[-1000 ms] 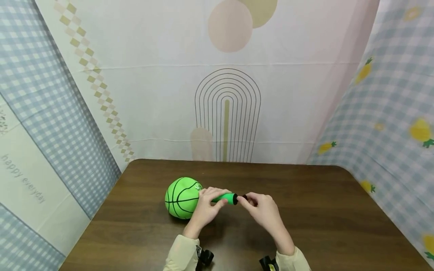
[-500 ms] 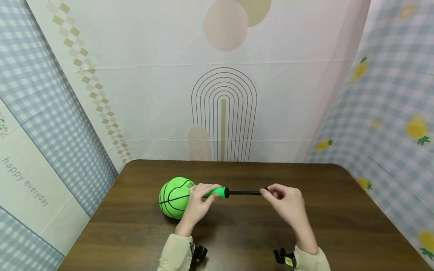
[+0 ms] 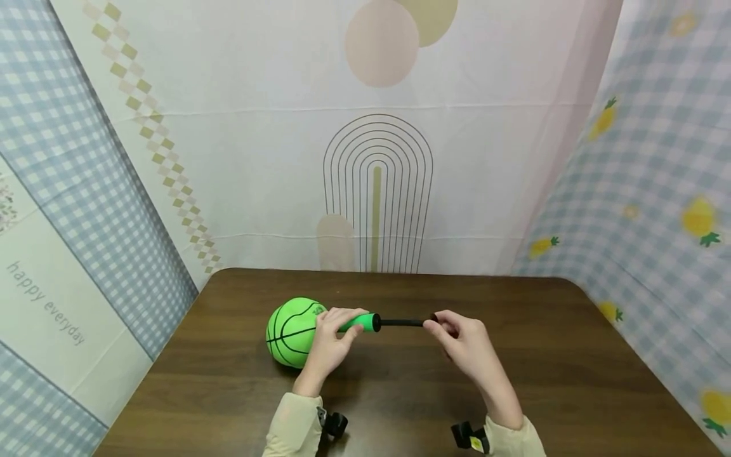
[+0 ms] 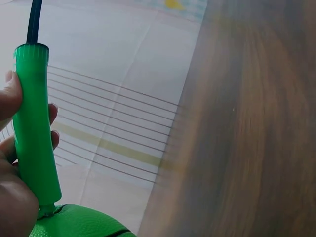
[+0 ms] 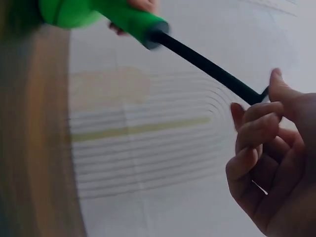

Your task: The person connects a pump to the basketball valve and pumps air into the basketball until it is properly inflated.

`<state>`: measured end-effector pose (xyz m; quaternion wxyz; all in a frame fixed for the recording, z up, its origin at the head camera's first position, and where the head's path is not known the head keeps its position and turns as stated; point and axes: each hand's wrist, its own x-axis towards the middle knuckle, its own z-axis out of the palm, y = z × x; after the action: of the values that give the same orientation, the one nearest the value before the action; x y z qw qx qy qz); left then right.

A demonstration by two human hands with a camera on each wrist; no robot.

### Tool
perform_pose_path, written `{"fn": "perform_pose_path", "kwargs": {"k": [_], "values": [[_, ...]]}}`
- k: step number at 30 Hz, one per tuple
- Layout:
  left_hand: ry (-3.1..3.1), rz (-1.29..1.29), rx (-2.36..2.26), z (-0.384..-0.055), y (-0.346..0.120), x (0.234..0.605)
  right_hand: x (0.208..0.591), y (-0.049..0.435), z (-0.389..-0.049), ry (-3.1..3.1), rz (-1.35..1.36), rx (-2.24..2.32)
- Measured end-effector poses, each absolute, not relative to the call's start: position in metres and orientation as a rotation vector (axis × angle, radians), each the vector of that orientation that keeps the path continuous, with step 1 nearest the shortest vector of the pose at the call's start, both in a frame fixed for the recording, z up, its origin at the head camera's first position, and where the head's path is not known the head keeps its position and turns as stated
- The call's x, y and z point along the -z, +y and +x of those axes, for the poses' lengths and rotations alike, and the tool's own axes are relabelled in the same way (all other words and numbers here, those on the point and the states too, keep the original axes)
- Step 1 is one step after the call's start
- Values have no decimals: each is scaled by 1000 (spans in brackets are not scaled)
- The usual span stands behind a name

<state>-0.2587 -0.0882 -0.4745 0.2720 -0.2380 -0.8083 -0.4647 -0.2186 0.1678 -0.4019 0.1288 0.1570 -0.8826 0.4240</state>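
Note:
A bright green ball [image 3: 290,335] with black basketball lines rests on the table's left half. My left hand [image 3: 330,339] grips the green barrel of a hand pump [image 4: 34,123], fingers and thumb wrapped round it. In the left wrist view the barrel's lower end meets the ball's surface. From the other end a black rod [image 3: 401,322] sticks out level to the right. My right hand [image 3: 465,339] pinches the black handle at the rod's end; in the right wrist view the fingers curl round that handle [image 5: 259,96] and hide much of it.
The brown wooden table [image 3: 542,381] has rounded far corners. Behind it hangs a white patterned cloth [image 3: 274,158], and blue checked cloths close off both sides. A black wrist camera [image 3: 335,424] sits at the left cuff, another at the right.
The right hand first pulled the rod well out to the right, then came back slightly left, so a little less rod shows. The left hand and ball shifted slightly left in view.

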Motion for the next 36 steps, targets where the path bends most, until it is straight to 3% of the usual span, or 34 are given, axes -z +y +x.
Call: {"fn": "perform_pose_path", "kwargs": {"k": [16,25,36], "values": [[-2195,-694,1158,-254,-64,478,431,133,-233,-2548,556,-1215],[-2224,-741,1141,-253,-75,475,435,132,-234,-2596,578,-1172],[-2294,-751,1190,-254,-83,474,418,149,-225,-2555,485,-1067]]}}
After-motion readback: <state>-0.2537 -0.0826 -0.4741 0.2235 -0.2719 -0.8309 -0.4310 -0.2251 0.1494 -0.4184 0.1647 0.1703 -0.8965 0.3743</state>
